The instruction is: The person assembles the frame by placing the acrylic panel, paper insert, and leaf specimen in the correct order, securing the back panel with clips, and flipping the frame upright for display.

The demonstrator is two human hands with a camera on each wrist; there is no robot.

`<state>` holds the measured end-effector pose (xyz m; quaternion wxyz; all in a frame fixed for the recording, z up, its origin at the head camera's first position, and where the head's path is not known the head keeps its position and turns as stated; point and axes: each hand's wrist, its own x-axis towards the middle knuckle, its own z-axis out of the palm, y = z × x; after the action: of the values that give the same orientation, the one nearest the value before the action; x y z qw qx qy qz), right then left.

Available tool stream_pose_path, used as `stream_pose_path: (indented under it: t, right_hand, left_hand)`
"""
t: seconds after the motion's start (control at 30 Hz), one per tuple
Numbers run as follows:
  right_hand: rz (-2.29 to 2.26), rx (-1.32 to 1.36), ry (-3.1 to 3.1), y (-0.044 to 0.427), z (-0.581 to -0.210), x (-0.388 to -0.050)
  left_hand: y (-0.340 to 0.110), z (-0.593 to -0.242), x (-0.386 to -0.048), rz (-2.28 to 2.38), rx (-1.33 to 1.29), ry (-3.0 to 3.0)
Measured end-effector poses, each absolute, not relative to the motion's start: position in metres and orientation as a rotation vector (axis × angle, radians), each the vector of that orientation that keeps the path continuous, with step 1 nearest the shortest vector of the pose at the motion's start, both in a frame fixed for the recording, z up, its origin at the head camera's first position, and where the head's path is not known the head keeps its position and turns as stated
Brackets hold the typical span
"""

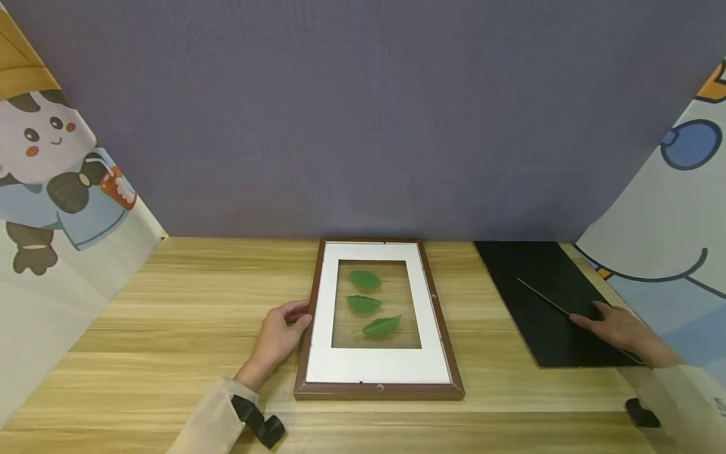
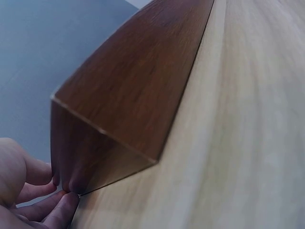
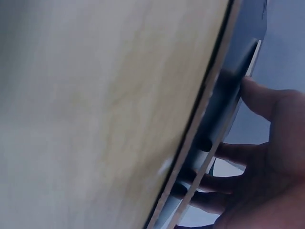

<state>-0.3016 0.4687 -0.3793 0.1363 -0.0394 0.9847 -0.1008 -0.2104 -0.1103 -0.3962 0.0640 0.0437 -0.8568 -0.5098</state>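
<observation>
A brown picture frame (image 1: 379,392) with a white mat (image 1: 377,369) lies flat in the middle of the table in the head view. Three green leaves (image 1: 365,304) sit in its clear window. My left hand (image 1: 282,331) rests at the left side of the frame, fingertips touching its brown edge (image 2: 128,90). At the right lies a black backing board (image 1: 505,265) with a thin black flap (image 1: 541,297) raised a little from it. My right hand (image 1: 615,325) grips the edge of this flap; in the right wrist view the fingertips reach into the gap, partly hidden.
The frame and the board lie apart on the wood-grain table (image 1: 215,284). A grey-purple wall panel (image 1: 363,126) rises along the back edge. Printed cartoon panels (image 1: 62,170) stand at the left and right sides.
</observation>
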Motion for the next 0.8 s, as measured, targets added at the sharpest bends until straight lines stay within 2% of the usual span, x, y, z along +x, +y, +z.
stream_pose_path:
  t: [0.8]
  right_hand:
    - [-0.513,-0.186,2.866,0.458,-0.374,-0.289]
  left_hand:
    - [-0.111,-0.397,-0.211,-1.540,0.134,-2.586]
